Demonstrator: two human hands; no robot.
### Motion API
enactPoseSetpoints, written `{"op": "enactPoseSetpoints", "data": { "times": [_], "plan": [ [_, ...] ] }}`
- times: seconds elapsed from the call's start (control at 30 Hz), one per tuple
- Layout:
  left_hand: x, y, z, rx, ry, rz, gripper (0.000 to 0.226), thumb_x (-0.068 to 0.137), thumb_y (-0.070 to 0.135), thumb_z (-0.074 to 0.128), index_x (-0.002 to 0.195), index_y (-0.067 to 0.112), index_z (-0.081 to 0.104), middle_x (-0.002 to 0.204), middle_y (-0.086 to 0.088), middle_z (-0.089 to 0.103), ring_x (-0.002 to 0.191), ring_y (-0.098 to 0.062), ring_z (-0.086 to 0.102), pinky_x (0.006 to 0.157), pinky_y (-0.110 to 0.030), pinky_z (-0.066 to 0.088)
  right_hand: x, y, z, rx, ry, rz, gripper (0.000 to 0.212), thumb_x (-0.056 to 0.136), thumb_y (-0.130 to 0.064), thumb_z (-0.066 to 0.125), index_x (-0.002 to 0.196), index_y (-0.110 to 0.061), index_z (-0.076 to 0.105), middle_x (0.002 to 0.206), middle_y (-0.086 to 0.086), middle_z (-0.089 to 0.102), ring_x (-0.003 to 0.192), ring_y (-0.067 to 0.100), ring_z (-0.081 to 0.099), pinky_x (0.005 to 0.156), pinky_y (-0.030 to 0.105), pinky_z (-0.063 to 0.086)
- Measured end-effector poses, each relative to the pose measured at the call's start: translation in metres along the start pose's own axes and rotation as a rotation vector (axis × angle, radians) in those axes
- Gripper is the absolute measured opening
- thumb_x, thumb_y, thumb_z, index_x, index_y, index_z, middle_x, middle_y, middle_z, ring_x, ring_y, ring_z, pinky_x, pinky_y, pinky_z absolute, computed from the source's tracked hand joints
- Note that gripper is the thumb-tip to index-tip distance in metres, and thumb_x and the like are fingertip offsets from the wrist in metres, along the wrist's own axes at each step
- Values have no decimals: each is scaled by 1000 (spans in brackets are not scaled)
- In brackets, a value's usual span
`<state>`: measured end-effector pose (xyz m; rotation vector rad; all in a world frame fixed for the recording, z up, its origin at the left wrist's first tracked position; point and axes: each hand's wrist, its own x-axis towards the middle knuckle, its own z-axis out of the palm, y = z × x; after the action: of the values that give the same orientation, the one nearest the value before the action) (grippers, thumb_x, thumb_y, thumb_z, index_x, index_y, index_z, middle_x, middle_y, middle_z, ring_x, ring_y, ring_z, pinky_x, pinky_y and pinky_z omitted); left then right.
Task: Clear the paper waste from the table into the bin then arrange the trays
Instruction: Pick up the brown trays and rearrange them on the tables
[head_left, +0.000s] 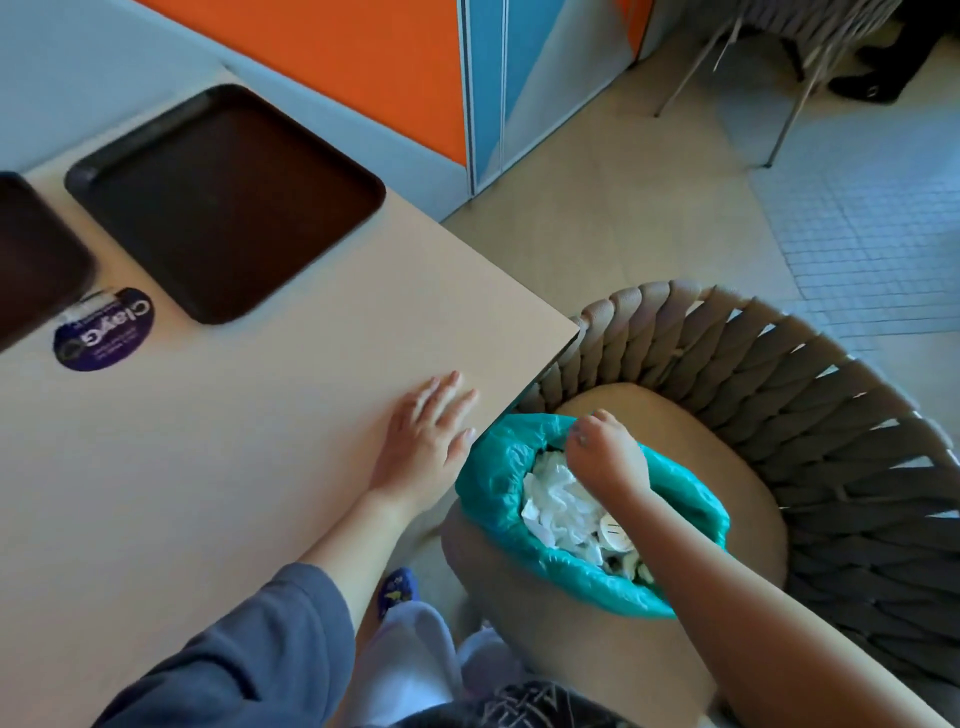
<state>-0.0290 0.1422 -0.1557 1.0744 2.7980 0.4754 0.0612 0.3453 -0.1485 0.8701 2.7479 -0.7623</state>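
Note:
A bin with a teal liner (493, 478) stands on a chair seat right of the table, filled with crumpled white paper (561, 506). My right hand (605, 457) hovers over the bin's far rim with fingers curled; whether it holds anything I cannot tell. Flat on the beige table (234, 457), near its right edge, lies my left hand (426, 436), fingers spread and holding nothing. One dark brown tray (223, 202) rests at the table's far side, and part of a second tray (31, 254) shows at the left edge.
A round purple sticker (104, 330) is on the table between the trays. The woven grey chair (805, 405) wraps around the bin. An orange and blue wall panel (415, 78) stands behind the table. Another chair's legs (727, 62) and someone's dark shoe (865, 88) are far right.

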Motion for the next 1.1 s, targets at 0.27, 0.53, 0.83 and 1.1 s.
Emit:
{"op": "enactPoseSetpoints", "data": {
  "times": [0.27, 0.53, 0.83, 1.1],
  "plan": [
    [11, -58, -43, -75, 78, -76, 42, 87, 30, 45, 123, 12, 57, 137, -13, 49, 123, -33, 46, 103, -42, 36, 16, -83, -16, 206, 155, -120, 28, 92, -30, 50, 89, -9, 67, 94, 5, 60, 82, 22, 58, 69, 30, 46],
    [24, -172, -105, 127, 165, -342, 51, 87, 15, 58, 135, 10, 44, 145, -12, 39, 134, -31, 33, 111, -44, 26, 25, -145, 10, 257, 102, -231, 22, 91, -27, 55, 97, -10, 66, 102, 5, 59, 85, 23, 59, 74, 29, 47],
    [27, -228, -131, 126, 190, -301, 25, 84, -2, 58, 107, 2, 66, 100, -17, 64, 93, -34, 57, 80, -43, 51, 40, -200, 36, 253, 42, -308, 24, 91, -23, 55, 107, -8, 64, 111, 8, 56, 98, 26, 56, 83, 32, 46],
    [27, -210, -116, 10, 128, -110, 27, 65, -6, 72, 89, 3, 68, 82, -14, 63, 76, -36, 58, 63, -36, 49, 37, -224, 41, 191, -7, -303, 29, 94, -26, 49, 116, -11, 59, 118, 7, 53, 108, 25, 52, 92, 36, 46]
  ]
}}
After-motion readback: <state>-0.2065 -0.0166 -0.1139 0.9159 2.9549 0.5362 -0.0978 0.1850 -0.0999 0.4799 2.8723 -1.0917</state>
